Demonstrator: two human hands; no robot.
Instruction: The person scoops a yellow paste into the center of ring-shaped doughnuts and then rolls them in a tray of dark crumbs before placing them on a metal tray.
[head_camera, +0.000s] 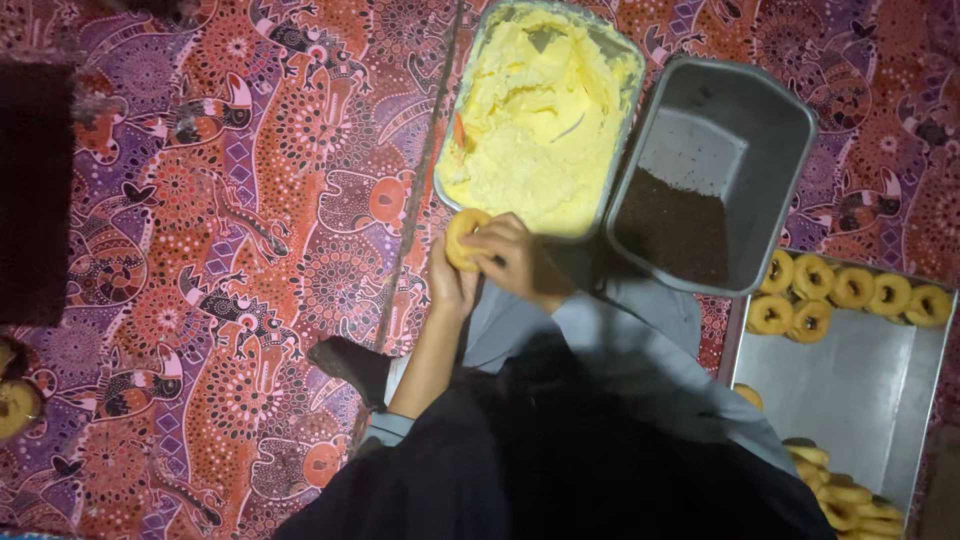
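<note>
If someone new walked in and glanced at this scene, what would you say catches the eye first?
Most likely the hands at the centre, both holding one ring doughnut above the bright red and purple patterned cloth. Just above them sits a metal pan of pale yellow cream, and to its right a grey pan of dark sprinkles. At the right edge, a steel tray carries more doughnuts along its top and bottom.

1. Left hand (452, 283) and right hand (515, 258) both clasping a doughnut (463, 238).
2. Just beyond the fingertips: metal tin of yellow cream (540, 115).
3. Right of the fingers: tin of dark sprinkles (715, 170), then tray of doughnuts (860, 390).
</note>
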